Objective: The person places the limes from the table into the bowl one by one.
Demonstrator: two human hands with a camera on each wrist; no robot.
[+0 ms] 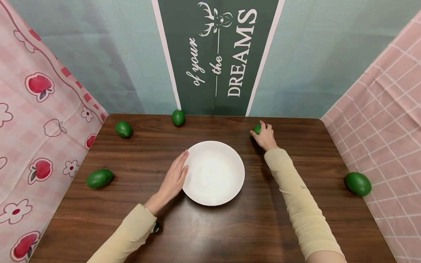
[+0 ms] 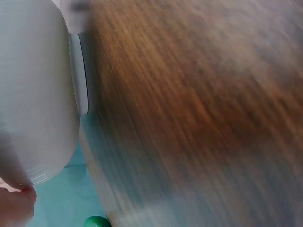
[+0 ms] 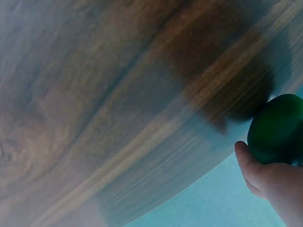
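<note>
My right hand [image 1: 265,137] grips a smooth, oval green fruit [image 1: 256,129] near the table's back edge, right of centre. Its fingers and thumb bend round the fruit, hiding much of it. In the right wrist view a digit lies against the fruit's [image 3: 275,128] side. A shallow white bowl [image 1: 213,173] stands mid-table. My left hand [image 1: 173,176] rests at the bowl's left rim, fingers extended. The left wrist view shows the bowl's outer wall [image 2: 35,94] from the side, with a fingertip [image 2: 18,204] at the rim.
More green fruits lie around the wooden table [image 1: 210,233]: one at back centre [image 1: 178,118], one at back left [image 1: 124,129], one at left [image 1: 99,178], one at far right [image 1: 358,183]. Cloth hangs behind the table [image 1: 131,73] and at both sides.
</note>
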